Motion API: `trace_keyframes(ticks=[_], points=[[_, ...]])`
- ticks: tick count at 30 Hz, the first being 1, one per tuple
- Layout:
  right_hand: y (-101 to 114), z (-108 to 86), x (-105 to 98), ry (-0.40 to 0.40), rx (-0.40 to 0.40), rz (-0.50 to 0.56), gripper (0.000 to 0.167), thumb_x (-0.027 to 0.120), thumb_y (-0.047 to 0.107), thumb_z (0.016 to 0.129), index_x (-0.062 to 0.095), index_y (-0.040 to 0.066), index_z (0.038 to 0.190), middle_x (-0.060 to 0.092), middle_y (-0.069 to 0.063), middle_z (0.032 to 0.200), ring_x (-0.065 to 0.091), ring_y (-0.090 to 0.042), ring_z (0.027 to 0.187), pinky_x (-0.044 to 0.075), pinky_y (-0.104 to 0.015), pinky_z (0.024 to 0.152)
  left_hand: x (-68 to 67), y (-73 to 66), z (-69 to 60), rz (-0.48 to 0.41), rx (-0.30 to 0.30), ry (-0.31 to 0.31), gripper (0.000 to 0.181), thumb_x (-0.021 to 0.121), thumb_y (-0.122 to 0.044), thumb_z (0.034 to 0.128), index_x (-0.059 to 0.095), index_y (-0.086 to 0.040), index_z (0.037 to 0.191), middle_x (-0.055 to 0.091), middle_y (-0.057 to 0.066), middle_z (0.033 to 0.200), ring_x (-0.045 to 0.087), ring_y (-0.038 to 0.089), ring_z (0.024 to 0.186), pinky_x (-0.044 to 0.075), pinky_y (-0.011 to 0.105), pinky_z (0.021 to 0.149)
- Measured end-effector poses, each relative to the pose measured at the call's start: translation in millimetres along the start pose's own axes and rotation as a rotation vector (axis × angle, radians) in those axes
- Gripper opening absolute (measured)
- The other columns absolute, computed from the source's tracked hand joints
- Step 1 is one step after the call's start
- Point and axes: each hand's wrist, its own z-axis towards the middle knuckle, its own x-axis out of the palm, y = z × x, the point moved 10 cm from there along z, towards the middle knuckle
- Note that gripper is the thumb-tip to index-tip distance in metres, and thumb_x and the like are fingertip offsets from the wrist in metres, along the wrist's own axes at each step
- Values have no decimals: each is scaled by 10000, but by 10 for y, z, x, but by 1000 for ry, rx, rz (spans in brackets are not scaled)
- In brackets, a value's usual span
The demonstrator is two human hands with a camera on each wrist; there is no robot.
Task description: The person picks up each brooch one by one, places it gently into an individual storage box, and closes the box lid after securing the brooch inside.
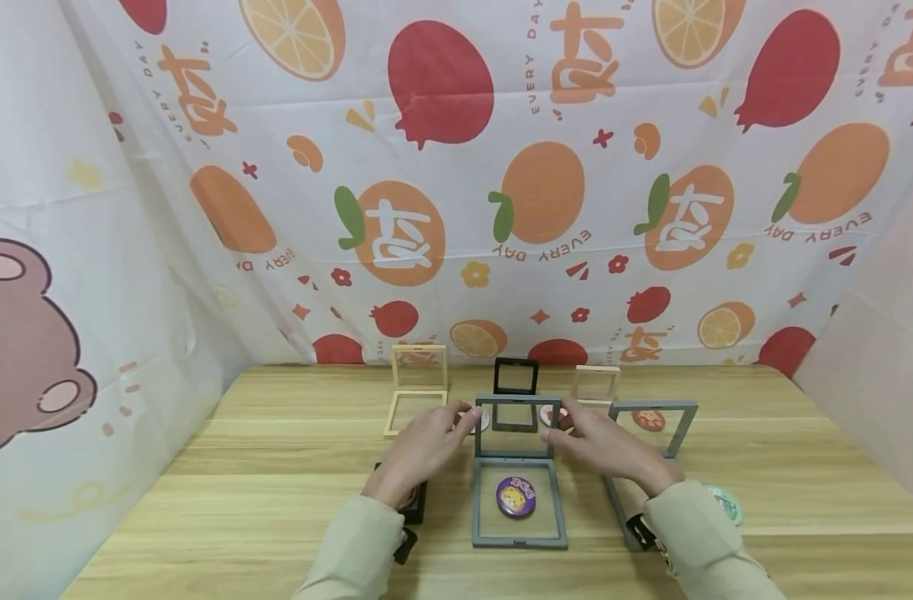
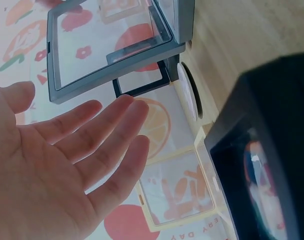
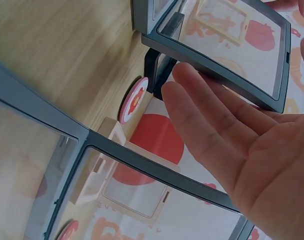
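Left hand (image 1: 428, 446) and right hand (image 1: 608, 443) flank the unfolded gray frame (image 1: 519, 542) with its purple badge (image 1: 516, 497), each grip apart (contact unclear).

The right hand (image 3: 252, 145) is holding its fingers nearly straight along the edge of an unfolded gray frame (image 3: 285, 75). Near the fingertips, a black frame (image 3: 150, 65) is resting beside a round badge (image 3: 134, 100). Below, a beige frame (image 3: 112, 131) is showing partly through a second gray frame (image 3: 162, 171).
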Motion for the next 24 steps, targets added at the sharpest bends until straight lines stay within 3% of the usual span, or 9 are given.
trace_keyframes(ticks=[6, 10, 13, 18, 24], points=[[-55, -13, 18, -3, 46, 23, 673, 533, 359, 1063, 349, -144, 1470, 573, -312, 1309, 600, -405, 1179, 445, -582, 1013, 29, -7, 33, -26, -13, 10, 506, 429, -405, 1091, 616, -1, 1333, 696, 160, 1170, 645, 344, 1128, 495, 533, 957], [-97, 0, 26, -16, 80, 64, 474, 477, 365, 1085, 522, -57, 1297, 660, -237, 1113, 673, -342, 1010, 511, -533, 911, 68, -28, 39, -38, 11, 21, 542, 403, -417, 1096, 618, 26, 1323, 701, 160, 1124, 655, 333, 1094, 505, 524, 938], [-134, 20, 30, -32, 96, 91, 382, 450, 373, 1093, 567, 10, 1130, 670, -156, 1009, 687, -282, 897, 536, -461, 796, 94, -22, 41, -47, 23, 23, 551, 377, -411, 1103, 615, 26, 1338, 681, 192, 1210, 636, 355, 1147, 489, 528, 974], [-163, 36, 69, -32, 77, 122, 419, 412, 349, 1106, 582, -28, 1174, 646, -197, 1124, 690, -276, 857, 550, -429, 746, 135, 18, 38, -44, 18, 33, 556, 344, -394, 1112, 574, 22, 1400, 592, 203, 1384, 548, 387, 1284, 406, 533, 1079], [-188, 23, 88, -26, 64, 172, 509, 328, 370, 1122, 587, -55, 1226, 604, -284, 1252, 679, -284, 859, 556, -453, 766, 167, 25, 20, -68, 29, 49, 594, 313, -414, 1114, 537, 40, 1425, 512, 198, 1471, 442, 397, 1380, 329, 518, 1137]])
